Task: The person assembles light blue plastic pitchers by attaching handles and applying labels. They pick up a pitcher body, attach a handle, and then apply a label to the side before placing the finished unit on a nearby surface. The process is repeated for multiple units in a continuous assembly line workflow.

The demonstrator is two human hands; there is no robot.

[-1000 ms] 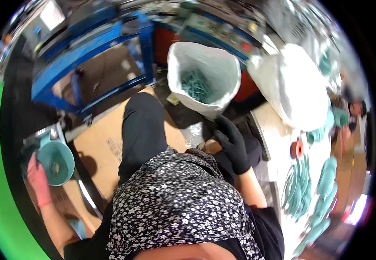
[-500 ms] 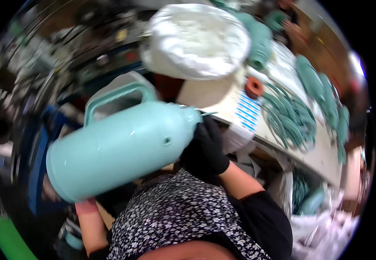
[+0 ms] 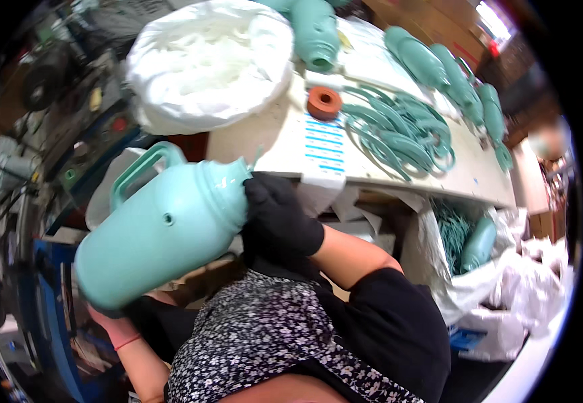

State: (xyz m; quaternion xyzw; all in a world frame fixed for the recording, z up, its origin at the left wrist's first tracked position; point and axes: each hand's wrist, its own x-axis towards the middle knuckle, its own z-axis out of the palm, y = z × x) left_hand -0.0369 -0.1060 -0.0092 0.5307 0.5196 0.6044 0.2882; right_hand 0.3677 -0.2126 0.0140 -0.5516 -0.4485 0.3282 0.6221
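Note:
A glossy pale-green plastic jug shell (image 3: pixel 163 228) with a looped handle is held up tilted in front of me, its narrow mouth toward the upper right. A small round hole shows in its side. My left hand (image 3: pixel 110 321), with a pink band at the wrist, supports it from beneath near the base; its fingers are hidden behind the shell. My right hand (image 3: pixel 278 211), in a black glove, is closed at the neck, fingertips against the rim. A thin green sliver (image 3: pixel 258 157) sticks up there. What the gloved fingers pinch is hidden.
Beyond stands a white sack (image 3: pixel 211 67) of pale pieces. The table (image 3: pixel 264 144) bears an orange-brown tape roll (image 3: pixel 324 103), looped green strips (image 3: pixel 399 134) and more green shells (image 3: pixel 415 57). A lined bin (image 3: pixel 426 255) with green scraps stands at right, a blue frame (image 3: pixel 56 289) at left.
My view has swung right, so the table and sack sit further left. The jug shell has tipped slightly more upright and turned, its side hole now further left. Both hands stay at it.

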